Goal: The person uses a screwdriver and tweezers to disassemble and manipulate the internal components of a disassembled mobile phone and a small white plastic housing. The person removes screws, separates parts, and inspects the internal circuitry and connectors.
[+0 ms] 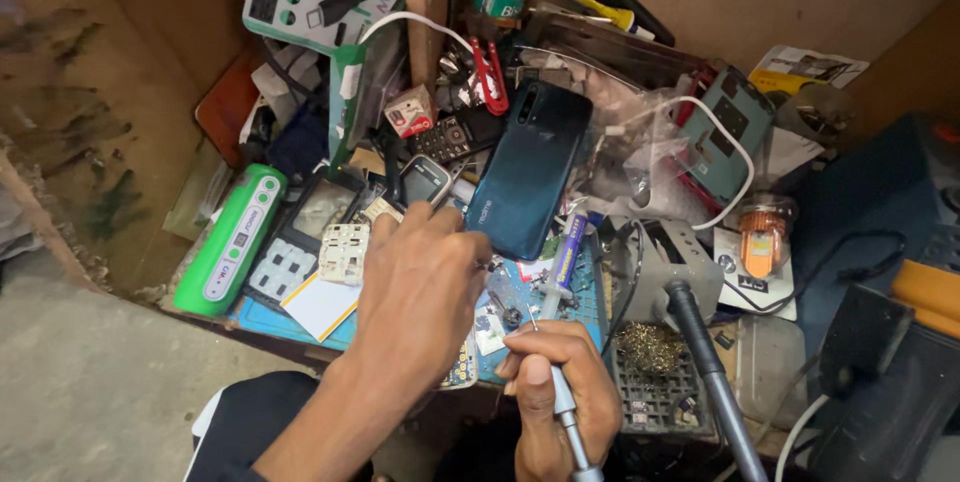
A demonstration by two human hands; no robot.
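The right hand (560, 397) grips a slim grey soldering iron (562, 404), tip toward twelve o'clock. The left hand (420, 287) presses curled fingers onto a small circuit board (492, 327) on the cluttered blue mat (270, 322); a teal phone (528, 170) lies at one o'clock, plywood walls behind.

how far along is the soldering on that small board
Done: a phone lies back-up above the mat, and loose parts are spread around. In hand: the left hand covers the small piece on the blue mat, and the right hand holds a thin soldering iron tip-down beside it. What's left can't be judged; the joint is hidden.
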